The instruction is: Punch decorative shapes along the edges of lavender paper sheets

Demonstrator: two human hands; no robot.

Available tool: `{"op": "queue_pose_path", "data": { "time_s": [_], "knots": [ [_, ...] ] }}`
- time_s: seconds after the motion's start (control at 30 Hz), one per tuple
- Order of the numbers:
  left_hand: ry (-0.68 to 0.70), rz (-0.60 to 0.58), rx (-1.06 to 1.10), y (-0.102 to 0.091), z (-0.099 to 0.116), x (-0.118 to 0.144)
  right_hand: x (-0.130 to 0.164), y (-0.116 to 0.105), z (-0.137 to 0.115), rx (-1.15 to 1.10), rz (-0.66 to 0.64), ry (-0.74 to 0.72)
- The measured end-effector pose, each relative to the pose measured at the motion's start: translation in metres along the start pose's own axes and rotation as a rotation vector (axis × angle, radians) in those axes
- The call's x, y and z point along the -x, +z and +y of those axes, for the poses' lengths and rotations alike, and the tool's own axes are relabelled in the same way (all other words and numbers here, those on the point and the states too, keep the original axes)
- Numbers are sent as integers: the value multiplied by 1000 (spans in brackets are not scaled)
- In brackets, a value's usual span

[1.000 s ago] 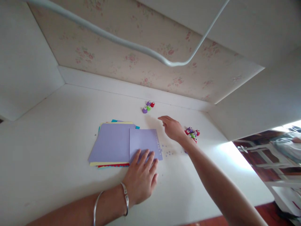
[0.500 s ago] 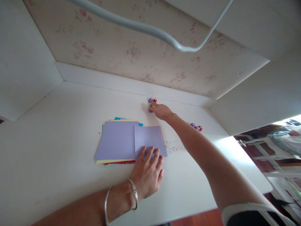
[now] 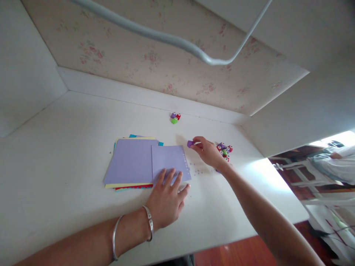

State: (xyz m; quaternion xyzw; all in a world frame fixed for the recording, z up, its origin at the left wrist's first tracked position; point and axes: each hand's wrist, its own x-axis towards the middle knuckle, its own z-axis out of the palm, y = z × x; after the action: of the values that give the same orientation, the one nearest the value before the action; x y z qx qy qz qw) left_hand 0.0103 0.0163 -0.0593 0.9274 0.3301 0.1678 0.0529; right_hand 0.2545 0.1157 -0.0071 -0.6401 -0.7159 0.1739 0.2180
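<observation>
My left hand point(image 3: 167, 201) lies flat with its fingers spread on the lower part of a small purple paper sheet point(image 3: 168, 158). The sheet has a row of punched holes along its right edge and overlaps a larger purple sheet point(image 3: 129, 162) on a stack of coloured paper. Above and right of the small sheet, my right hand point(image 3: 208, 152) pinches a small purple paper punch point(image 3: 190, 143) between thumb and fingers. Tiny purple paper bits point(image 3: 197, 172) are scattered beside the holed edge.
Three little punches in purple, red and green point(image 3: 174, 118) stand near the back of the white desk point(image 3: 69, 155). A cluster of several more point(image 3: 225, 150) sits at the right, partly behind my right hand. A pale curved bar point(image 3: 166, 38) crosses overhead.
My right hand has come back from the rear group towards me and to the right, carrying the purple punch. The left hand stays on the sheet. The view has shifted slightly.
</observation>
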Motion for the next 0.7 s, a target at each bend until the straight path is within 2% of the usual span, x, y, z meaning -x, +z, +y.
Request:
{"op": "queue_pose_path", "data": {
  "time_s": [0.2,0.33,0.47,0.53,0.7],
  "knots": [
    [1,18,-54,2,3,0,81,-1,3,-678,-13,291],
    [6,36,-94,2,5,1,116,7,-5,-959,32,393],
    [5,39,-128,0,6,-1,128,12,-15,-1221,38,532],
    [4,35,-135,-1,6,-2,129,15,-19,-1273,18,582],
    [6,38,-116,-1,6,-1,127,20,-24,-1298,48,538]
  ]
}}
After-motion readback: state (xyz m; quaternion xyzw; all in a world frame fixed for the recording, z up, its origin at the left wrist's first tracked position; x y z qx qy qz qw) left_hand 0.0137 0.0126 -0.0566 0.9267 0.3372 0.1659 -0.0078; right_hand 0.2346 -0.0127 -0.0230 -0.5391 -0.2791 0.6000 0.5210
